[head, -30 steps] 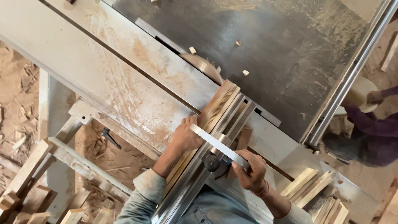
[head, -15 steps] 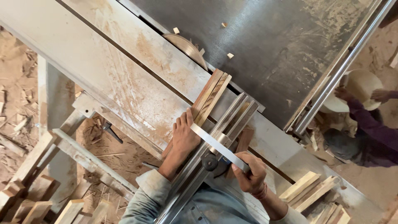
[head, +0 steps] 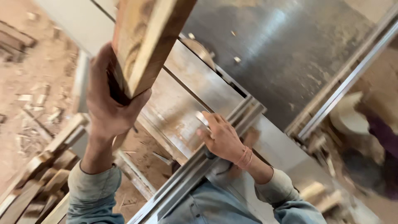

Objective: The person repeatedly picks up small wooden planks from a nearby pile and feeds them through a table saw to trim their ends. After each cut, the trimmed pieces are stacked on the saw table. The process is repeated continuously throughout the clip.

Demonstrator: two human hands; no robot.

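Note:
My left hand [head: 107,99] grips a thick wooden plank [head: 145,41] and holds it lifted close to the camera, its end running out of the top of the view. My right hand [head: 222,137] rests on the metal fence rail [head: 195,174] of the table saw, fingers curled over a small flat metal piece on the sliding table [head: 182,103]. The round saw blade guard [head: 201,49] shows beyond the plank. Both sleeves are grey-blue.
The dark steel saw table [head: 282,54] fills the upper right, with small wood chips on it. A metal guide bar [head: 348,74] runs along its right side. Another person in a purple sleeve [head: 381,137] is at the right edge. Wood offcuts [head: 37,178] lie on the sawdust floor at left.
My left hand has picked the plank up off the saw table and raised it toward the camera. The right hand stays on the fence rail. The view has moved closer.

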